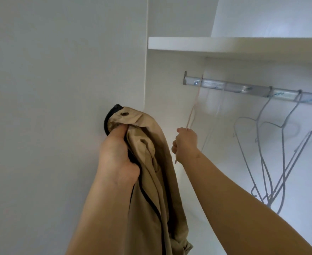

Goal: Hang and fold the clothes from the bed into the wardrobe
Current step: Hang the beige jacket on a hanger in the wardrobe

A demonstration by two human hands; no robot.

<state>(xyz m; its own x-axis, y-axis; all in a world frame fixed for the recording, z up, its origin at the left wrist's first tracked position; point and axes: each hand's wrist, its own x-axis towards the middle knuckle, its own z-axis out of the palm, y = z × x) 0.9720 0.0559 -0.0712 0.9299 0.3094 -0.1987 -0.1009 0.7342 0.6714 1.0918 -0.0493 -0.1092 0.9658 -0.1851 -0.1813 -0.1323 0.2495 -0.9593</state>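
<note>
Tan garment (151, 172), head view: bunched and held up in front of the white wardrobe side panel (59, 89), just left of the open hanging space. It has black lining or trim along one edge and at the top, and a metal snap (124, 113) near the top. The rest of the cloth hangs down between the two forearms and runs out of the bottom of the picture.

Left hand (116, 157): fingers and thumb curled tight round the upper folds of the garment, carrying its weight.

Right hand (185, 142): reached into the wardrobe, fist closed round a thin pink wire hanger (194, 107). The hanger's wire runs up from the fist to the silver rail (243, 88); its top looks hooked over the rail near the left bracket, though it is blurred.

Several grey wire hangers (282, 162) hang on the rail further right, well apart from the hand. A white shelf (225, 46) sits just above the rail.
</note>
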